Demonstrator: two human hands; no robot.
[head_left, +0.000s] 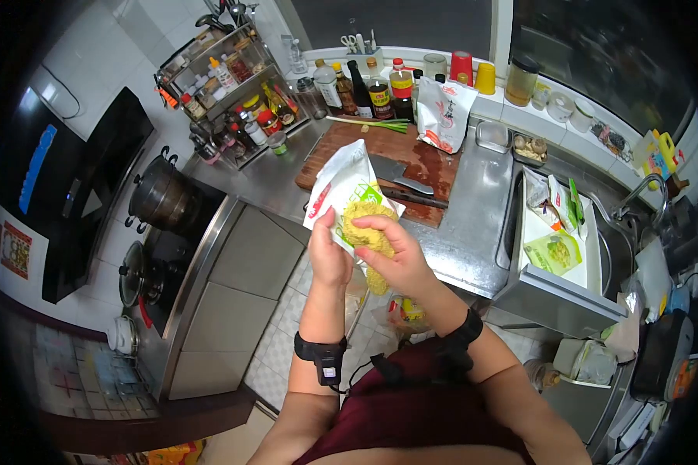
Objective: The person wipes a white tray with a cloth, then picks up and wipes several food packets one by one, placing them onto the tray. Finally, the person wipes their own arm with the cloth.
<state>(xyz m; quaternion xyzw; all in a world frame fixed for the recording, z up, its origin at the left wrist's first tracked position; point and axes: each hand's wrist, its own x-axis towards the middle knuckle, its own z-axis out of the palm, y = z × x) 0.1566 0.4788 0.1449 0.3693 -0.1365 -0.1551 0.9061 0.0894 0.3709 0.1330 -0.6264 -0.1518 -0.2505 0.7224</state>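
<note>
My left hand (pixel 329 254) is closed on a white plastic package (pixel 350 167) with green and red print, held up in front of my body. A yellow, rough-textured clump that looks like noodles (pixel 367 215) lies against the package's lower side, with my right hand (pixel 398 254) closed around it. More of the yellow stuff shows beneath my right fingers. Beyond the package is a wooden cutting board (pixel 333 149) bearing a cleaver (pixel 402 172), a dark-handled knife (pixel 415 198) and green onions (pixel 376 122).
Sauce bottles (pixel 380 93) line the back, beside a white bag (pixel 446 112). A spice rack (pixel 236 93) stands left of them. Pots (pixel 163 194) sit on the stove at left. On the right, a white tray (pixel 591 263) with packets lies over the sink. Below my hands is the tiled floor.
</note>
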